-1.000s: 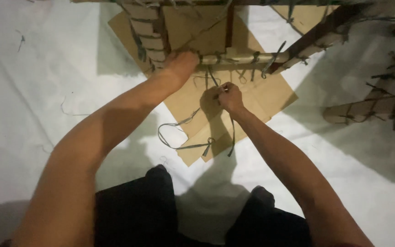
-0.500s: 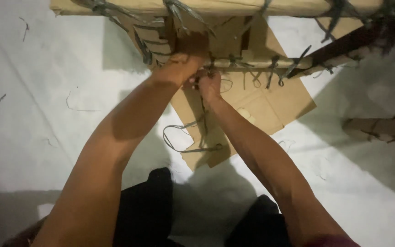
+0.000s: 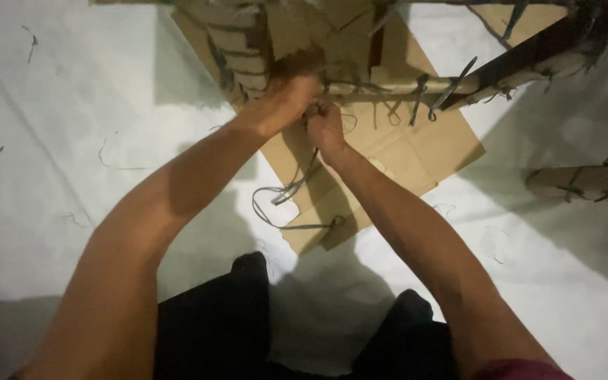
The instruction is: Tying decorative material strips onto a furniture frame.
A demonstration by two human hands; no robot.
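A frame of cardboard-wrapped bars (image 3: 388, 84) tied with dark strips stands over a flat cardboard sheet (image 3: 416, 151) on a white floor. My left hand (image 3: 286, 95) grips the joint where an upright wrapped post (image 3: 244, 53) meets the horizontal bar. My right hand (image 3: 325, 127) is right beside it, fingers pinched on a dark strip (image 3: 293, 186) that hangs from the joint and loops down over the cardboard sheet. The fingertips of both hands are partly hidden by each other.
A dark diagonal bar (image 3: 529, 53) runs up to the right. Another wrapped bar (image 3: 585, 183) lies on the floor at the right. Loose strip scraps (image 3: 114, 158) are scattered over the white floor. My knees in dark cloth (image 3: 226, 317) are at the bottom.
My right hand has risen from the cardboard sheet to the joint beside my left hand, pulling the strip up. The view has shifted closer to the frame.
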